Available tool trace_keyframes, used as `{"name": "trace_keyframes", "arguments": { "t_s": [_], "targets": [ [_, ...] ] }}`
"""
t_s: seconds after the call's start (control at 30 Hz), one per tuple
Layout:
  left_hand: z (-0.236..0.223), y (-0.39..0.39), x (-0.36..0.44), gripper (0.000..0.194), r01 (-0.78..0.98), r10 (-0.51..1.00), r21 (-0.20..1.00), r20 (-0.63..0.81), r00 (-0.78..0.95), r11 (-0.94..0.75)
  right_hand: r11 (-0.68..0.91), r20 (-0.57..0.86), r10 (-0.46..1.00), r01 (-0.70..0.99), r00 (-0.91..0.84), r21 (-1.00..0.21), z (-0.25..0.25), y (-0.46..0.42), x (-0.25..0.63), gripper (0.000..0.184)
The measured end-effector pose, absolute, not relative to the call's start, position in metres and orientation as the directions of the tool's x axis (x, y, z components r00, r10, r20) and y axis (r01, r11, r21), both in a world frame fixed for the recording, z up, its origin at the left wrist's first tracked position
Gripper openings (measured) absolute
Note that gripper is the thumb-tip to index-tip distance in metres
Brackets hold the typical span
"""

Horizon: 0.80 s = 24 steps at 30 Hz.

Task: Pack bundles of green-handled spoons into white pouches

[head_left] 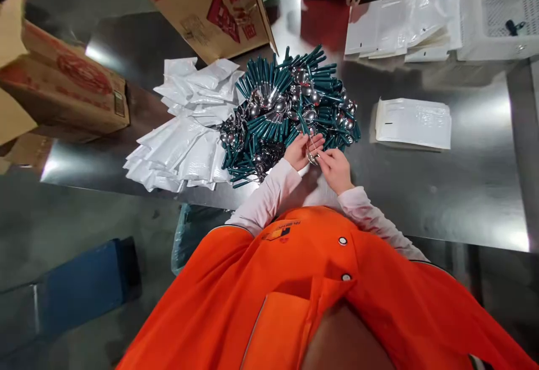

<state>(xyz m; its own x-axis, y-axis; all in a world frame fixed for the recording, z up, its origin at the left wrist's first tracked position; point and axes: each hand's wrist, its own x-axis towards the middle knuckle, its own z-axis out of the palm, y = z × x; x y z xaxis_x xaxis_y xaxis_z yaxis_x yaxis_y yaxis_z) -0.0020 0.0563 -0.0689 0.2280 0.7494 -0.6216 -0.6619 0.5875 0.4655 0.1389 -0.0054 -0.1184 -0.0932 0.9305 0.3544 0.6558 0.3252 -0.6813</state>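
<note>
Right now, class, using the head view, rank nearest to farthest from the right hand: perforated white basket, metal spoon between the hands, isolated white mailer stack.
1. Metal spoon: just left of the right hand.
2. Isolated white mailer stack: to the right.
3. Perforated white basket: upper right.

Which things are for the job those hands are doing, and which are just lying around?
Probably for the job:
shiny metal spoon with dark green handle, between left hand and right hand
heap of similar green-handled metal spoons
puffy white packets beside it

Perhaps just lying about:
blue chair-like thing
white perforated plastic basket
</note>
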Motion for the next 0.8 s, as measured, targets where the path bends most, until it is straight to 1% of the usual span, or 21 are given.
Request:
{"name": "trace_keyframes", "arguments": {
  "t_s": [0.07,0.1,0.2,0.27,0.33,0.4,0.47,0.53,0.6,0.67,0.73,0.77,0.8],
  "targets": [
    [-0.067,0.051,0.005,0.024,-0.707,0.745,0.41,-0.621,0.245,0.575,0.38,0.36,0.917,0.658,-0.174,-0.65,-0.116,-0.012,0.131,0.036],
    [-0.066,0.049,0.006,0.026,-0.722,0.747,0.395,-0.615,0.252,0.568,0.401,0.359,0.911,0.639,-0.203,-0.657,-0.115,-0.015,0.129,0.038],
    [-0.063,0.044,0.003,0.029,-0.76,0.774,0.375,-0.579,0.255,0.531,0.459,0.353,0.888,0.509,-0.295,-0.728,-0.107,-0.024,0.132,0.039],
    [-0.061,0.04,-0.002,0.034,-0.783,0.79,0.369,-0.565,0.238,0.5,0.447,0.325,0.889,0.456,-0.324,-0.77,-0.102,-0.02,0.139,0.036],
    [-0.06,0.037,-0.009,0.04,-0.796,0.788,0.36,-0.575,0.222,0.487,0.381,0.271,0.921,0.505,-0.28,-0.775,-0.1,-0.003,0.15,0.032],
    [-0.061,0.033,-0.017,0.046,-0.8,0.781,0.359,-0.589,0.207,0.482,0.295,0.215,0.955,0.613,-0.202,-0.733,-0.101,0.027,0.16,0.029],
    [-0.064,0.028,-0.024,0.052,-0.795,0.781,0.366,-0.591,0.202,0.483,0.228,0.162,0.974,0.724,-0.16,-0.651,-0.105,0.064,0.166,0.03],
    [-0.067,0.024,-0.028,0.055,-0.785,0.788,0.385,-0.582,0.201,0.485,0.194,0.102,0.981,0.819,-0.165,-0.54,-0.11,0.101,0.167,0.034],
    [-0.07,0.021,-0.028,0.053,-0.766,0.799,0.424,-0.572,0.188,0.483,0.157,0.014,0.986,0.892,-0.167,-0.423,-0.115,0.13,0.164,0.038],
    [-0.071,0.02,-0.029,0.046,-0.722,0.809,0.5,-0.571,0.14,0.478,0.117,-0.109,0.98,0.927,-0.166,-0.357,-0.119,0.15,0.163,0.039],
    [-0.069,0.025,-0.033,0.037,-0.632,0.834,0.634,-0.55,0.037,0.446,0.116,-0.172,0.966,0.916,-0.194,-0.385,-0.118,0.162,0.17,0.034],
    [-0.067,0.029,-0.038,0.033,-0.568,0.849,0.706,-0.528,-0.023,0.424,0.138,-0.156,0.962,0.894,-0.223,-0.426,-0.115,0.167,0.177,0.031],
    [-0.063,0.036,-0.044,0.03,-0.503,0.864,0.768,-0.498,-0.078,0.397,0.177,-0.104,0.961,0.862,-0.255,-0.474,-0.11,0.171,0.186,0.028]
  ]
}}
